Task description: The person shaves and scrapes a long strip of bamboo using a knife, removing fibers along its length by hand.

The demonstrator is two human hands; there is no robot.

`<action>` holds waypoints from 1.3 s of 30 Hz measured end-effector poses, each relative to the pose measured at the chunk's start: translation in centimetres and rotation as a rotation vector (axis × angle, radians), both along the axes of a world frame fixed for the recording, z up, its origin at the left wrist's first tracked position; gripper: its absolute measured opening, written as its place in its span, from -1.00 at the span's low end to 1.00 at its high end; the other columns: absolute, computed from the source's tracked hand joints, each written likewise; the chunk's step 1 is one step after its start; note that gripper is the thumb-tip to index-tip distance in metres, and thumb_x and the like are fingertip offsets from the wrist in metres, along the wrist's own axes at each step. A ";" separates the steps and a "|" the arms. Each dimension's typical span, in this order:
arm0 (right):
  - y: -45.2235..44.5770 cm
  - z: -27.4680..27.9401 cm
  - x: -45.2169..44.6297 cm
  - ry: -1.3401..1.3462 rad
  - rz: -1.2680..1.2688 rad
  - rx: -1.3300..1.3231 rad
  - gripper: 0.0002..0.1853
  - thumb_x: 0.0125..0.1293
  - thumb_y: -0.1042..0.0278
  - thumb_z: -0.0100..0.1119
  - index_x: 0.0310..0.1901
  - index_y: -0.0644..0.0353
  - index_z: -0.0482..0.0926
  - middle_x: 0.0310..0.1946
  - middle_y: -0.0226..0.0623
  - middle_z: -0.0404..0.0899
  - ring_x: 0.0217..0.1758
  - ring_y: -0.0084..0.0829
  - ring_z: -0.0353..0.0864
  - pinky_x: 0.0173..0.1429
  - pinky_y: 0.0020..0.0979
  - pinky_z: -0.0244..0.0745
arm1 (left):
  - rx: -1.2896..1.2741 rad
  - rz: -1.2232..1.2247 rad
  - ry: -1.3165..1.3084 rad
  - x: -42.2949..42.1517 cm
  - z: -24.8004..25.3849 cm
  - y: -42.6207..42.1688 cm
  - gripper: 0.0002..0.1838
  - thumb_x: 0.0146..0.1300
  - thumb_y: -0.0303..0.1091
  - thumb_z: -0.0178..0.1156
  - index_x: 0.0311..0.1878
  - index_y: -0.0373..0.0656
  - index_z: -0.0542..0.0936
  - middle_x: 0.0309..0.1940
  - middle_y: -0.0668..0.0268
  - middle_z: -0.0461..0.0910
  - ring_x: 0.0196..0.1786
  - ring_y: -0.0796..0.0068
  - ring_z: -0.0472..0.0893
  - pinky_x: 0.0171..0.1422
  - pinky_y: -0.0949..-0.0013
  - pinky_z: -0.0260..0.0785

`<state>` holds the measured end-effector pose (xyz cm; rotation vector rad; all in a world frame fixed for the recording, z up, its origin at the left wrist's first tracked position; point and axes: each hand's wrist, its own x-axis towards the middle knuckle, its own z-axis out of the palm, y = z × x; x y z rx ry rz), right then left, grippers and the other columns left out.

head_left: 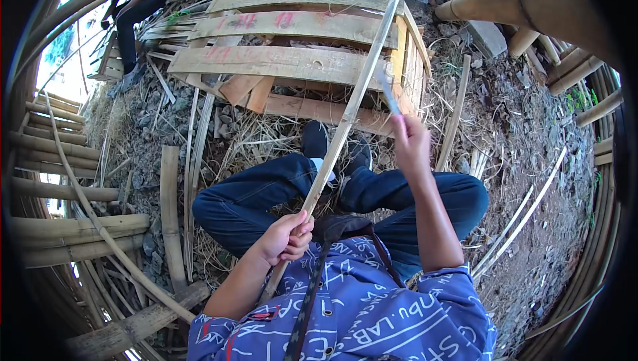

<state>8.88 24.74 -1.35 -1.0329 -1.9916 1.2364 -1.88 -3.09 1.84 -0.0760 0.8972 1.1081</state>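
Observation:
My left hand (289,238) is wrapped round a long, pale bamboo strip (352,108) near my waist. From there the strip slants up and away, past the right part of a wooden slatted crate (286,62). To the right of the strip, my right hand (412,141) is closed on the handle of a knife (387,92). Its blade is smeared by motion and points up toward the crate's right end, close to the strip. Whether blade and strip touch, I cannot tell.
Bamboo poles (531,12) jut in at the upper right, and more poles (73,231) are stacked at the left. Loose strips (522,221) and shavings litter the stony ground. Another person's leg (126,35) shows at the upper left.

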 end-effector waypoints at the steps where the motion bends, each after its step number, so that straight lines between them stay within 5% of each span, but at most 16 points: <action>1: -0.8 -0.3 0.1 0.019 0.069 -0.083 -0.63 0.37 0.19 0.07 -0.47 0.33 0.50 -0.72 -0.44 0.30 -0.61 -0.65 0.21 -0.57 -0.43 0.11 | 0.003 -0.008 -0.001 0.0 -0.1 0.1 -0.55 0.44 0.11 -0.25 -0.47 0.00 0.23 -0.77 0.58 0.01 -0.81 0.77 -0.02 -0.79 0.61 -0.16; 10: -3.6 0.8 -2.1 0.136 0.106 -0.147 -0.76 0.13 0.34 0.32 -0.18 0.19 0.58 -0.74 -0.55 0.20 -0.64 -0.71 0.15 -0.56 -0.54 0.09 | -0.021 -0.005 0.172 0.4 0.1 0.1 -0.57 0.44 0.09 -0.19 -0.43 -0.03 0.25 -0.76 0.56 0.03 -0.81 0.77 0.00 -0.79 0.61 -0.13; 18: -2.6 -1.3 -2.6 0.004 0.149 0.167 -0.87 0.15 0.37 0.31 -0.40 0.26 0.62 -0.73 -0.43 0.42 -0.66 -0.70 0.32 -0.56 -0.52 0.21 | -0.022 0.005 0.141 0.4 -0.2 -0.1 -0.57 0.44 0.07 -0.18 -0.43 -0.05 0.26 -0.76 0.56 0.04 -0.81 0.78 0.00 -0.80 0.62 -0.15; 20: -3.3 -0.5 -2.9 0.231 0.054 -0.142 -0.80 0.18 0.36 0.28 -0.49 0.28 0.56 -0.73 -0.45 0.43 -0.68 -0.63 0.36 -0.56 -0.51 0.23 | -0.028 -0.003 0.152 0.4 -0.2 0.0 -0.57 0.44 0.07 -0.18 -0.43 -0.05 0.25 -0.76 0.56 0.03 -0.81 0.78 0.00 -0.80 0.62 -0.15; 22: -3.2 -1.2 -3.5 0.379 0.034 -0.148 -0.79 0.20 0.40 0.24 -0.54 0.26 0.51 -0.76 -0.53 0.35 -0.75 -0.63 0.28 -0.64 -0.51 0.15 | -0.036 -0.008 0.164 0.4 -0.2 0.0 -0.57 0.44 0.07 -0.18 -0.43 -0.05 0.25 -0.77 0.56 0.03 -0.81 0.78 0.00 -0.80 0.62 -0.15; 24: -2.0 -0.9 -2.9 0.666 -0.148 -0.821 -0.82 0.21 0.45 0.23 -0.52 0.21 0.49 -0.78 -0.60 0.25 -0.79 -0.72 0.13 -0.70 -0.53 0.00 | -0.034 -0.006 0.134 0.6 -0.5 -0.1 -0.58 0.44 0.06 -0.18 -0.44 -0.04 0.25 -0.76 0.56 0.03 -0.81 0.78 0.00 -0.80 0.62 -0.16; 28: 0.9 -0.4 -1.4 0.724 -0.124 -0.734 -0.88 0.23 0.44 0.25 -0.41 0.24 0.53 -0.76 -0.65 0.21 -0.76 -0.79 0.09 -0.69 -0.60 -0.03 | -0.032 0.011 0.115 0.0 -0.6 -1.0 -0.58 0.44 0.07 -0.18 -0.44 -0.03 0.25 -0.77 0.56 0.03 -0.81 0.78 0.00 -0.80 0.62 -0.16; 30: 1.2 -0.4 -0.7 0.446 -0.176 -0.402 -0.87 0.19 0.47 0.30 -0.31 0.29 0.55 -0.72 -0.67 0.24 -0.69 -0.81 0.14 -0.61 -0.66 0.04 | -0.043 0.017 0.149 -0.3 -0.3 -0.7 -0.58 0.44 0.06 -0.18 -0.44 -0.03 0.25 -0.77 0.56 0.03 -0.81 0.78 -0.01 -0.80 0.62 -0.16; 34: 2.5 -1.4 1.4 0.344 -0.236 -0.290 -0.63 0.18 0.52 0.25 0.03 0.30 0.43 -0.58 -0.63 0.37 -0.58 -0.81 0.21 -0.52 -0.68 0.08 | -0.031 0.014 0.133 -0.5 -0.3 -0.5 -0.59 0.44 0.05 -0.19 -0.44 -0.03 0.25 -0.76 0.56 0.03 -0.80 0.78 0.00 -0.79 0.62 -0.15; 39: 0.5 -1.8 2.5 0.216 -0.111 -0.260 -0.83 0.23 0.43 0.22 -0.21 0.23 0.45 -0.51 -0.57 0.37 -0.53 -0.75 0.22 -0.48 -0.64 0.13 | -0.019 0.002 0.090 -0.8 -0.1 -0.2 -0.57 0.44 0.08 -0.20 -0.45 -0.01 0.25 -0.76 0.57 0.04 -0.81 0.79 0.02 -0.79 0.63 -0.12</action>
